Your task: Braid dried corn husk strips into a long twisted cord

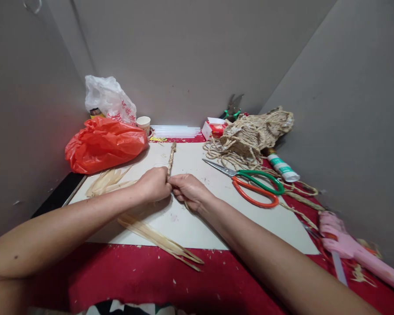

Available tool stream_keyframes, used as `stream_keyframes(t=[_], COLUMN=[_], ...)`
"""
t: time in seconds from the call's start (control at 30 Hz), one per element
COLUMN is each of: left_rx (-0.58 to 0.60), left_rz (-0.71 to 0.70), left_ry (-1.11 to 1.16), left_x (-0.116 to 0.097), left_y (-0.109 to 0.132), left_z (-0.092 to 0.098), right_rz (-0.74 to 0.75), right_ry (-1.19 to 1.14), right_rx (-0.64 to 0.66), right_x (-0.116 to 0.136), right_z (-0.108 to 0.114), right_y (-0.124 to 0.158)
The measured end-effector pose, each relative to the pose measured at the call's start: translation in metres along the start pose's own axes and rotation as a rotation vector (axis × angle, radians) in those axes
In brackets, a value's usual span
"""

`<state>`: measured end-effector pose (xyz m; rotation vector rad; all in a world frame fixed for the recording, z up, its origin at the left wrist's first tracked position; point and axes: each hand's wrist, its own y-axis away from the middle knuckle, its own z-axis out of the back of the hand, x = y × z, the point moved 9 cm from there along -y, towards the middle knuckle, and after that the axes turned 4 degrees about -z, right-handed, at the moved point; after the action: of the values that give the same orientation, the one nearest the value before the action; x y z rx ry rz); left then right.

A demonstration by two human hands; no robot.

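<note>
A thin braided strand of dried plant fibre [171, 158] points away from me over the white board [197, 227]. My left hand [155, 184] is closed around its near end. Pressed up beside it, my right hand [189, 190] pinches the same strand with thumb and fingers; the exact grip point is hidden between the hands. Pale dried husk strips [160, 239] trail below my left forearm toward the board's front edge. More strips [107, 183] lie left of my left hand. To the right rest scissors [239, 173] with one green and one orange handle, their blades spread slightly.
A red plastic bag [107, 144], a white bag [108, 98] and a paper cup [143, 123] stand back left. Clear glue sticks [175, 131] lie behind the board. Right are coiled rope [258, 133], pruning shears [233, 108] and a pink glue gun [339, 236]. Grey partitions enclose three sides.
</note>
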<state>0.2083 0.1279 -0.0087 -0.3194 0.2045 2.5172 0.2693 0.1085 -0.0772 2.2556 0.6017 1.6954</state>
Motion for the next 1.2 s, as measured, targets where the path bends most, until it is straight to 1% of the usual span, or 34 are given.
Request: stream_keyframes(t=[0.1, 0.23, 0.3, 0.33, 0.4, 0.43, 0.47, 0.5, 0.57, 0.6, 0.63, 0.67, 0.7, 0.77, 0.8, 0.83, 0.9, 1.07, 1.2], left_rx=[-0.010, -0.008, -0.004, 0.013, 0.097, 0.136, 0.140, 0.100, -0.072, -0.129, -0.131, -0.073, 0.035, 0.265, 0.343, 0.391, 0.414, 0.352, 0.307], left_rz=[-0.016, 0.018, 0.026, 0.024, 0.027, 0.040, 0.059, 0.075, 0.089, 0.089, 0.091, 0.103, 0.119, 0.146, 0.151, 0.153, 0.152, 0.111, 0.102], left_ry=[0.094, 0.257, 0.349, 0.405, 0.536, 0.582, 0.602, 0.599, 0.569, 0.590, 0.662, 0.780, 0.922, 1.174, 1.243, 1.269, 1.247, 1.222, 1.177], left_x=[0.001, 0.004, 0.003, 0.002, 0.001, 0.003, 0.007, 0.014, 0.027, 0.031, 0.034, 0.033, 0.029, 0.014, 0.007, 0.002, 0.000, 0.008, 0.017], left_y=[0.000, 0.002, 0.006, 0.008, 0.013, 0.015, 0.016, 0.015, 0.011, 0.009, 0.006, 0.003, 0.000, 0.000, 0.001, 0.002, 0.001, -0.007, -0.011], left_z=[-0.004, -0.015, -0.018, -0.019, -0.020, -0.018, -0.014, -0.006, 0.014, 0.018, 0.015, 0.005, -0.010, -0.037, -0.045, -0.050, -0.054, -0.050, -0.048], right_rz=[0.011, 0.026, 0.044, 0.052, 0.057, 0.051, 0.040, 0.029, 0.006, -0.002, -0.008, -0.011, -0.016, -0.023, -0.026, -0.022, -0.003, 0.041, 0.070], right_ry=[0.019, 0.044, 0.057, 0.064, 0.086, 0.102, 0.118, 0.133, 0.149, 0.151, 0.150, 0.149, 0.148, 0.150, 0.150, 0.152, 0.182, 0.406, 0.530], right_rx=[-0.002, -0.027, -0.035, -0.032, -0.021, -0.014, -0.006, 0.006, 0.033, 0.047, 0.057, 0.060, 0.057, 0.053, 0.056, 0.058, 0.073, 0.046, -0.001], right_x=[0.002, 0.002, 0.003, 0.003, 0.005, 0.006, 0.007, 0.007, 0.009, 0.009, 0.009, 0.010, 0.010, 0.009, 0.009, 0.010, 0.013, 0.023, 0.026], right_z=[0.000, 0.004, 0.005, 0.006, 0.008, 0.008, 0.009, 0.010, 0.010, 0.010, 0.010, 0.011, 0.012, 0.014, 0.015, 0.016, 0.019, 0.028, 0.031], right_y=[0.001, 0.000, -0.001, -0.002, -0.002, -0.001, -0.001, 0.000, 0.001, 0.001, 0.001, 0.001, 0.001, 0.000, 0.000, 0.000, -0.001, 0.000, 0.002])
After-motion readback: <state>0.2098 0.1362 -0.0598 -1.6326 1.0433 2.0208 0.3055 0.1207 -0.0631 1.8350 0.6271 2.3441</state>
